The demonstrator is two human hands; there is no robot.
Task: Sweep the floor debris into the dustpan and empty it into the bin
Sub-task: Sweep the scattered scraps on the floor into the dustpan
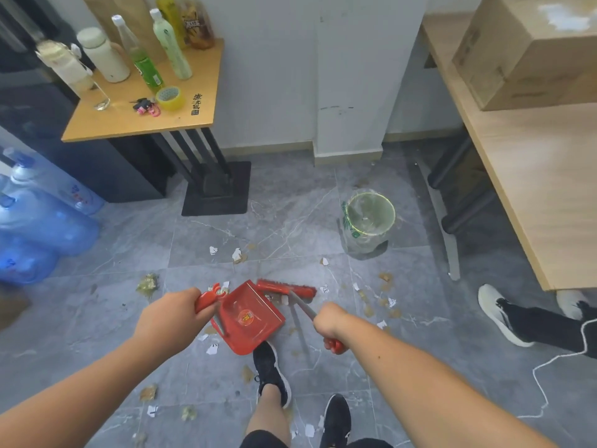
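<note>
- Red dustpan [248,318] is down by the floor, just in front of a black shoe [269,367]. The left hand [168,315] is curled tight round its handle.
- The right hand [329,321] is wrapped round the broom [287,287] stick. The red brush touches the pan's far edge.
- Paper bits [237,253] lie all around. The bin [370,221] stands well apart, ahead on the right.
- Bits could slip under the pan if its edge lifts. A hard sweep could flick them away. A tipped pan could spill on the way to the bin.
- The pan's round yellow sticker [246,317] is too blurry to read. So is the black writing on the table [196,103].
</note>
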